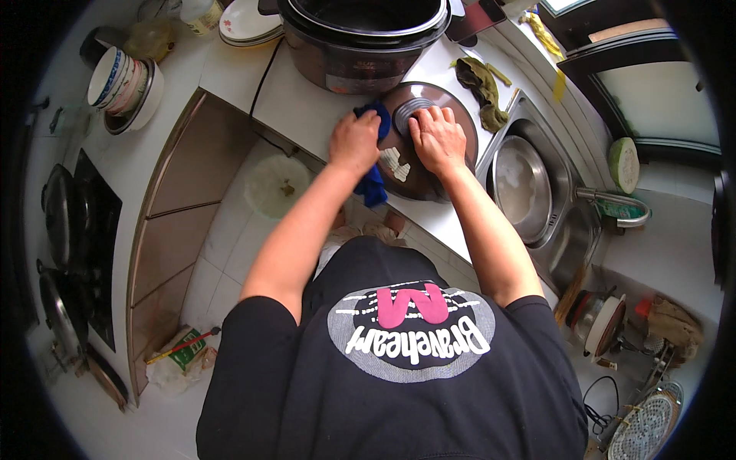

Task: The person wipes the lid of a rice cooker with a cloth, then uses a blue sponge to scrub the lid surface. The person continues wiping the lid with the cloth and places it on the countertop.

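Observation:
A round brown pot lid (460,115) lies on the white counter in front of me, overhanging or close to its front edge. My right hand (440,138) grips the ridged grey knob (411,115) at its middle. My left hand (355,141) holds a blue cloth (374,187) against the lid's left rim, part of the cloth hanging down over the counter edge. A pale, irregular patch (395,164) shows on the lid between my hands. Just behind the lid stands a dark electric cooker (356,66), uncovered, with a black inside.
To the right is a steel sink (569,230) with a metal basin (520,184) and a faucet (612,201). A dark green cloth (480,86) lies beside it. Stacked plates (247,20) and bowls (118,80) stand left, a phone (477,20) behind. A tub (276,178) sits on the floor.

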A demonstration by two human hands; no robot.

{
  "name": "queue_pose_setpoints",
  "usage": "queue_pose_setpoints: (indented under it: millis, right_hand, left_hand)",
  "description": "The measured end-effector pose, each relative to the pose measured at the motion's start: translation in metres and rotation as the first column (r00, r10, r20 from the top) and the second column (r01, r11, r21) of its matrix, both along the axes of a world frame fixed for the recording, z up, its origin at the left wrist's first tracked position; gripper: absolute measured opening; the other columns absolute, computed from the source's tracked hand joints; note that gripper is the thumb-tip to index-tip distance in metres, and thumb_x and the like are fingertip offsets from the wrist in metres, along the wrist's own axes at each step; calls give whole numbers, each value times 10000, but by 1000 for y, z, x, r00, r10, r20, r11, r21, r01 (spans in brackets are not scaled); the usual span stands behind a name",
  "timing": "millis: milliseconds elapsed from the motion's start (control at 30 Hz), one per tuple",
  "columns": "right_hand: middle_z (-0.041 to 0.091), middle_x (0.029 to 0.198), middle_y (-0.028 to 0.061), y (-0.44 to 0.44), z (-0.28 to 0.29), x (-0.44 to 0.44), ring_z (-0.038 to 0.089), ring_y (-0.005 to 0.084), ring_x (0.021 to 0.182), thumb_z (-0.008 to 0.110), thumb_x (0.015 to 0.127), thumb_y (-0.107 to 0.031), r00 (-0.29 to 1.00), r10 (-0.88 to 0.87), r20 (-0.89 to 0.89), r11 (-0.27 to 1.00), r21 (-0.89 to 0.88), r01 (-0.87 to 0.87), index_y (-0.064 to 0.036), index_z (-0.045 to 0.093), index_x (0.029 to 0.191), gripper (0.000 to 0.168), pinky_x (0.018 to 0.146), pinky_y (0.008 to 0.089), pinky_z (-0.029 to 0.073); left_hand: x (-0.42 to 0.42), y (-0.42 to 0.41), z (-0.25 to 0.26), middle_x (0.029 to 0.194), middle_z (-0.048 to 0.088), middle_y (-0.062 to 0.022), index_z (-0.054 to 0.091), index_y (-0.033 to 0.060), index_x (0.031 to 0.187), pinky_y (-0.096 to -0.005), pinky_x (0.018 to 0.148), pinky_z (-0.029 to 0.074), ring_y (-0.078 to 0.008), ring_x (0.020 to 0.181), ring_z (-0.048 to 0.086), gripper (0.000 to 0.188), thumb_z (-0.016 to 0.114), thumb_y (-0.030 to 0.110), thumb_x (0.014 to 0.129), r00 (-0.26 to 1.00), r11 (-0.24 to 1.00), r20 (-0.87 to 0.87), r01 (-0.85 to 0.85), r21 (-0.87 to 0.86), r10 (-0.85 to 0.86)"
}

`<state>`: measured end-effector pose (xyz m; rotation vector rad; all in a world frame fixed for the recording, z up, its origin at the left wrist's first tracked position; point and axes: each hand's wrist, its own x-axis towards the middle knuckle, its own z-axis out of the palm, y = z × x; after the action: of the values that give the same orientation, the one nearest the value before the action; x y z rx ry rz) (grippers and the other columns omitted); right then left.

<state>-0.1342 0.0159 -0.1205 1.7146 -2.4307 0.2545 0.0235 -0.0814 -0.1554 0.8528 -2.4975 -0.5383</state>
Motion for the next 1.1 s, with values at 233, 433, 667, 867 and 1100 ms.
queue_pose_setpoints:
  millis: [233,433,667,867,1100]
  right_hand:
    - [628,978,25,0,-5,-2,572,256,1012,558,936,-364,1000,-20,-16,1000,-20,20,-143,638,909,237,727,421,489]
    - [620,1000,36,3,-3,-3,573,271,1005,534,958,-354,1000,-17,-16,1000,15,18,-157,647,987,228,766,415,512]
    - [628,969,24,0,-7,-4,573,254,1000,563,933,-372,1000,3,-31,999,-47,-4,-141,632,907,242,720,416,490]
    - [625,992,41,0,-3,-1,576,268,1010,536,956,-363,999,-36,-25,999,12,37,-158,651,981,236,767,412,514]
    - [625,992,42,2,-5,-4,576,272,1013,540,953,-367,1000,-26,-17,1000,-8,26,-153,646,981,240,769,416,515]
  left_hand:
    - [-6,41,11,920,610,-88,624,44,804,-406,787,509,-304,868,589,167,671,27,645,981,978,6,195,-70,-195]
    - [12,88,2,1145,666,-97,708,8,979,-356,795,512,-250,874,581,249,613,64,755,947,948,-105,288,-133,-303]
    - [8,9,-21,1261,628,-116,614,15,1181,-421,866,513,-347,931,609,405,553,11,781,999,999,1,-47,-6,47]
    - [17,46,-10,1290,595,-224,613,-42,1187,-401,862,519,-348,886,607,440,572,20,753,998,998,24,54,32,-55]
    - [25,102,-3,1273,649,-92,699,33,1114,-339,855,532,-256,859,606,408,600,14,719,952,954,-61,301,-6,-301]
